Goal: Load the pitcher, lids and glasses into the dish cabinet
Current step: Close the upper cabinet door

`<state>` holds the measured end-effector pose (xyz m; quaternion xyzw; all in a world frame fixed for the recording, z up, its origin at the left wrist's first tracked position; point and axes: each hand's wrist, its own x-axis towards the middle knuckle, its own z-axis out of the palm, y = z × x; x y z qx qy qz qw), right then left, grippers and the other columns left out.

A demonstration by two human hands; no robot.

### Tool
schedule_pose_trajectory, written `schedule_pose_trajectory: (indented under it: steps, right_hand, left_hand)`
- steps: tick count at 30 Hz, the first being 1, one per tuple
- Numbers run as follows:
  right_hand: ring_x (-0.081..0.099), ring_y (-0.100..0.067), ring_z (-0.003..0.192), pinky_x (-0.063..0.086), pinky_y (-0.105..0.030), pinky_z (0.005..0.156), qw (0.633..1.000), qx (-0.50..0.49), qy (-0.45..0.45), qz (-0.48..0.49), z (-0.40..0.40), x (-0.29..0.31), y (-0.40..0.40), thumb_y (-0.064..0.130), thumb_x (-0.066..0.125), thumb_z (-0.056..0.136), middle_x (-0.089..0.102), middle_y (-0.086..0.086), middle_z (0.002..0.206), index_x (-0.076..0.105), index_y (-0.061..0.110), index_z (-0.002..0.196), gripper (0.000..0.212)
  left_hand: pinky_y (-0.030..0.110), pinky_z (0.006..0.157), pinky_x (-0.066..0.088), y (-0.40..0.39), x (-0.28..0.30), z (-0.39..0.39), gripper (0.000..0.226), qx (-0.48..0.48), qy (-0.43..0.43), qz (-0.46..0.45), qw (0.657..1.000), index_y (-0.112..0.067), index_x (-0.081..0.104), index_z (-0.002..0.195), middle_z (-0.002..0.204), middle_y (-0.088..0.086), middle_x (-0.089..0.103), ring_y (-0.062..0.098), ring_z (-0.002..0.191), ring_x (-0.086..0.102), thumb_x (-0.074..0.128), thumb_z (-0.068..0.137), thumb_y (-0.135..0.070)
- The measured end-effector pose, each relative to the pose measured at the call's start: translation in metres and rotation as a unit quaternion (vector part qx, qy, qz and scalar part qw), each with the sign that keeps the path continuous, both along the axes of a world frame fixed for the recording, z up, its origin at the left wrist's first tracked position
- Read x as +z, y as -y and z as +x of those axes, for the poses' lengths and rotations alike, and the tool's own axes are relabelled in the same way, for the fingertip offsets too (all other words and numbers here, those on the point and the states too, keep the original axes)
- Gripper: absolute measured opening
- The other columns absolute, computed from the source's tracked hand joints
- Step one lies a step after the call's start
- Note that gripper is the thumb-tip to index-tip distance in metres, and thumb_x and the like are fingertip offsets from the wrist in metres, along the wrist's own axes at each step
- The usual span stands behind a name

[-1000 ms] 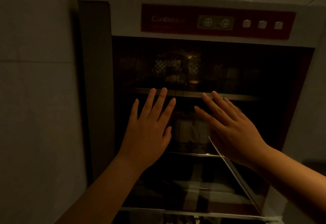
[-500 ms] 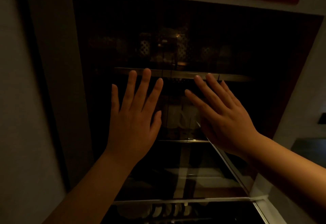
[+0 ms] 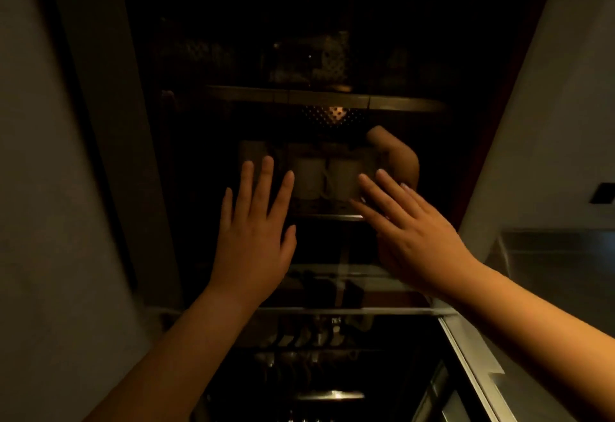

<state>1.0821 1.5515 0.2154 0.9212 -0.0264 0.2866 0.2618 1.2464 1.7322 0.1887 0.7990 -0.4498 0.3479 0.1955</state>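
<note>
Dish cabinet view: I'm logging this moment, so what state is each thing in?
Dark glass dish cabinet door: tilted, reflecting the hands.
Left hand: flat, fingers straight and spread, empty.
Right hand: flat, fingers straight, empty.
Two pale mugs: upright, side by side behind the glass.

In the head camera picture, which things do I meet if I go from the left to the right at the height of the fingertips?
Grey wall → left hand with straight spread fingers → two pale cups behind the dark glass door → right hand, fingers also straight → pale right side wall.
</note>
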Motion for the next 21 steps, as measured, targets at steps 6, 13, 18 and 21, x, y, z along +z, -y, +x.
schedule_pose_trajectory:
  steps: [6,13,18,21]
  right_hand:
    - [0.022,-0.028,0.141,0.03,-0.044,0.108,0.989,0.001,-0.097,0.109,-0.09,-0.046,0.011,0.009,0.075,0.064,0.025,-0.011,0.153,0.032,0.012,0.144,0.09]
    - [0.023,-0.023,0.14,0.023,-0.04,0.108,0.97,-0.046,-0.165,0.173,-0.198,-0.098,0.021,0.009,0.08,0.063,0.026,-0.005,0.152,0.034,0.015,0.144,0.093]
    - [-0.004,-0.01,0.142,0.004,-0.028,0.111,0.951,-0.063,-0.216,0.213,-0.249,-0.136,0.023,0.016,0.069,0.078,0.005,0.004,0.156,0.012,0.028,0.146,0.089]
    - [-0.011,-0.006,0.14,0.003,-0.026,0.112,0.942,-0.063,-0.24,0.227,-0.262,-0.157,0.022,0.02,0.065,0.083,-0.001,0.008,0.155,0.007,0.03,0.146,0.086]
  left_hand:
    - [0.055,0.114,0.005,0.003,-0.056,-0.066,0.075,0.04,-0.081,0.089,0.992,-0.022,-0.007,0.147,0.155,0.009,-0.014,0.029,0.143,-0.012,0.039,0.092,-0.044]
    - [0.05,0.108,-0.02,0.02,-0.106,-0.22,0.07,-0.07,-0.21,0.178,0.959,-0.035,-0.029,0.136,0.147,-0.003,-0.038,0.023,0.133,-0.039,0.025,0.095,-0.052]
    - [0.045,0.102,-0.028,0.03,-0.126,-0.307,0.069,-0.13,-0.233,0.224,0.937,-0.025,-0.029,0.137,0.144,-0.003,-0.04,0.02,0.128,-0.043,0.021,0.097,-0.051]
    - [0.041,0.103,-0.027,0.038,-0.139,-0.336,0.07,-0.13,-0.241,0.263,0.925,-0.019,-0.029,0.138,0.145,0.0,-0.038,0.021,0.128,-0.042,0.017,0.098,-0.052]
